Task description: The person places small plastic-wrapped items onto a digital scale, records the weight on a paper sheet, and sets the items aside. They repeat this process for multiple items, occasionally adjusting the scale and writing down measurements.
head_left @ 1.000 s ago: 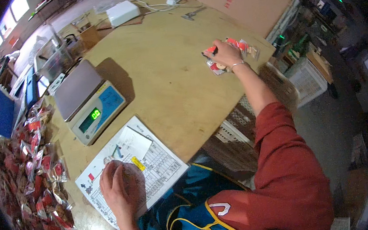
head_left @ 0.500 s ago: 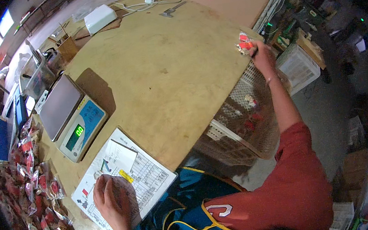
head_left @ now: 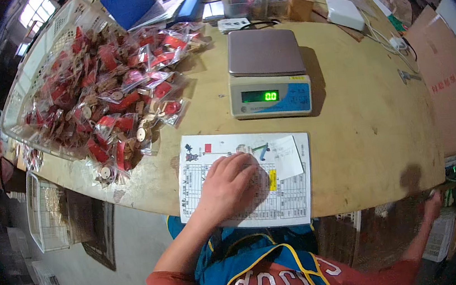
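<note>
My left hand [head_left: 230, 188] rests on a printed sheet [head_left: 293, 197] with a table, small pictures and a yellow mark. Its fingers lie over the paper, loosely bent and holding nothing that shows. A small white slip [head_left: 287, 157] lies on the sheet beside the fingertips. Far to the right, my right hand [head_left: 432, 206] is just off the table's edge, small and dim, its fingers closed. A pale spot shows at its fingertips; what it holds cannot be made out. Beyond the sheet stands a digital scale [head_left: 270, 90] with a bare grey pan and lit green display.
Clear bags [head_left: 116, 101] with red and wooden pieces are heaped at the left, partly in a white crate [head_left: 11, 119]. A plastic bin [head_left: 246, 5], wooden holder [head_left: 300, 7], white box [head_left: 344, 12] and metal caliper [head_left: 409, 78] line the back. A cardboard box [head_left: 452, 88] stands right.
My view has swung left, bringing the heap of bags into fuller sight. My left hand stays on the sheet. The red-and-beige packet seen earlier in my right hand is no longer distinct.
</note>
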`<state>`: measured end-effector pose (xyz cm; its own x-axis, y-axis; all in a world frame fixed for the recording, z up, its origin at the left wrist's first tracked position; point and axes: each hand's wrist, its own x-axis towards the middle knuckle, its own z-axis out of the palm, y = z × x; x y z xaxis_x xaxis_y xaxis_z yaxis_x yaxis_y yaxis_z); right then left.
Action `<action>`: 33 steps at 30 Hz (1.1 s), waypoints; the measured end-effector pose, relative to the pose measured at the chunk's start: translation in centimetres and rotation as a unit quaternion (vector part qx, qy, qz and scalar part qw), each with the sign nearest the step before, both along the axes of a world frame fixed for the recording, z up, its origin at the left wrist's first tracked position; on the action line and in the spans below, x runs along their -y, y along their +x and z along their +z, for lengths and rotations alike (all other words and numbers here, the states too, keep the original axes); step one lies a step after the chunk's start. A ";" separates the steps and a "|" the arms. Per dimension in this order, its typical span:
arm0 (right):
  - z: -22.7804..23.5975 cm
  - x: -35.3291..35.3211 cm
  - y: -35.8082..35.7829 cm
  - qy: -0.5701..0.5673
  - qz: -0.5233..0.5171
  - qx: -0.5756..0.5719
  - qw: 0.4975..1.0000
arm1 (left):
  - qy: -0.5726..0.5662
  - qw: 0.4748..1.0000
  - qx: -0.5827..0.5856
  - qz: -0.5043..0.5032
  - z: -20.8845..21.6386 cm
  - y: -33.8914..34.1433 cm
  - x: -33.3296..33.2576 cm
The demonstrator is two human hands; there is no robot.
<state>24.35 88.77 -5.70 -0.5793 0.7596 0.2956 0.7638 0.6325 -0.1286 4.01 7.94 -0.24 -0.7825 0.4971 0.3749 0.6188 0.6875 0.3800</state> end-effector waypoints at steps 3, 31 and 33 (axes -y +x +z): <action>1.9 4.5 4.9 0.038 -0.034 0.083 0.995 | -0.003 1.000 0.017 -0.004 0.3 0.0 0.3; 12.9 70.1 -46.7 -0.288 0.770 -0.045 0.568 | 0.127 0.959 0.046 0.249 1.0 -0.1 15.6; 11.4 74.7 -54.1 -0.299 0.716 -0.038 0.629 | 0.120 0.958 0.040 0.257 0.9 -1.3 15.1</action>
<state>-29.78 14.08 5.66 -0.7977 -0.5379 0.2727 -0.5579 0.4863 -0.6725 2.73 -7.20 0.65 -0.9317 -0.0540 0.3593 0.1849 0.7808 0.5968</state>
